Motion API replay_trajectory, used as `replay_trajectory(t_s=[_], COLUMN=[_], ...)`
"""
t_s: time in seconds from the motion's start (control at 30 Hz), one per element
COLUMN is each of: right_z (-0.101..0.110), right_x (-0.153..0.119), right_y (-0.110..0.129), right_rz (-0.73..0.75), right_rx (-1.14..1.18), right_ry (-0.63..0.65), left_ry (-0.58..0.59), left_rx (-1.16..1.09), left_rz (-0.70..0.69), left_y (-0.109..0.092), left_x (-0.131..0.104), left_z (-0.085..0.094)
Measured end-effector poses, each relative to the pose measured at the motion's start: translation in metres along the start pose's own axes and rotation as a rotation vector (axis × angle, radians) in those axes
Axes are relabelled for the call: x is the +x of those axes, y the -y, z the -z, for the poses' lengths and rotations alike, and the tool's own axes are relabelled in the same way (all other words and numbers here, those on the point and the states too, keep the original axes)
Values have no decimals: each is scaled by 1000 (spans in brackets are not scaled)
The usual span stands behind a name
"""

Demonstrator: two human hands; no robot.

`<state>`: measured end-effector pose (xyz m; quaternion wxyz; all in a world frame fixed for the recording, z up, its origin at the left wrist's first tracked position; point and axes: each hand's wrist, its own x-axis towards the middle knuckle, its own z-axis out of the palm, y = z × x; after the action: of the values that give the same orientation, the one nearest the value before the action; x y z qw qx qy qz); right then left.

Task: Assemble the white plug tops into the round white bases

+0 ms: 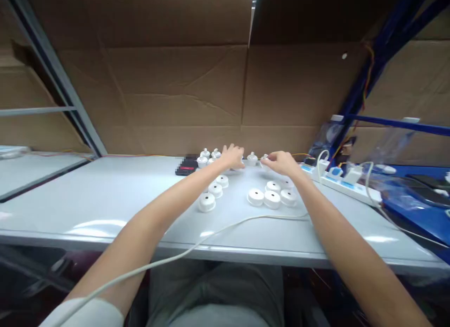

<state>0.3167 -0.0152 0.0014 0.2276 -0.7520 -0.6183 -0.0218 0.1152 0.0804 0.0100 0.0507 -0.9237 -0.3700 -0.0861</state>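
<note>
At the back of the table my left hand [232,157] curves, palm down, over a white round piece that it mostly hides. To its right, my right hand [281,162] has thumb and fingers closed at a white knobbed piece [264,158]. Another white knobbed piece [252,159] stands between the two hands. Several more knobbed pieces [202,162] are grouped left of my left hand. Nearer to me lie white round caps with a dark centre dot, some in a left group [207,202] and some in a right group [272,199].
Black boxes [186,165] lie at the back left. A white cable [179,255] crosses the table front and my left forearm. At right are a power strip [346,185] with plugs and a blue tray [415,219]. Cardboard [168,92] walls the back.
</note>
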Motion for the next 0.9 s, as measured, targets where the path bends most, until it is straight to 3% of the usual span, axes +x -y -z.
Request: replay_trajectory(t_s=[0.1, 0.3, 0.5, 0.6, 0.73, 0.8, 0.9], right_z=[0, -11, -2, 5, 4, 2, 1], right_x=[3, 7, 15, 18, 20, 16, 4], right_y=[-16, -34, -34, -30, -16, -3, 22], right_rz=[-83, -100, -169, -171, -83, 16, 217], right_rx=[-29, -2, 48, 145, 549, 771, 1022], right_ry=[13, 55, -104, -240, -369, -308, -99], left_ry=[11, 37, 3, -55, -125, -167, -172], left_rx=[0, -2, -77, -150, -452, -577, -788], left_rz=[-52, -160, -182, -172, -209, -215, -170], left_y=[-17, -58, -73, -69, -45, -27, 1], left_x=[26, 78, 91, 81, 48, 19, -34], left_z=[-2, -15, -25, -14, 13, 26, 38])
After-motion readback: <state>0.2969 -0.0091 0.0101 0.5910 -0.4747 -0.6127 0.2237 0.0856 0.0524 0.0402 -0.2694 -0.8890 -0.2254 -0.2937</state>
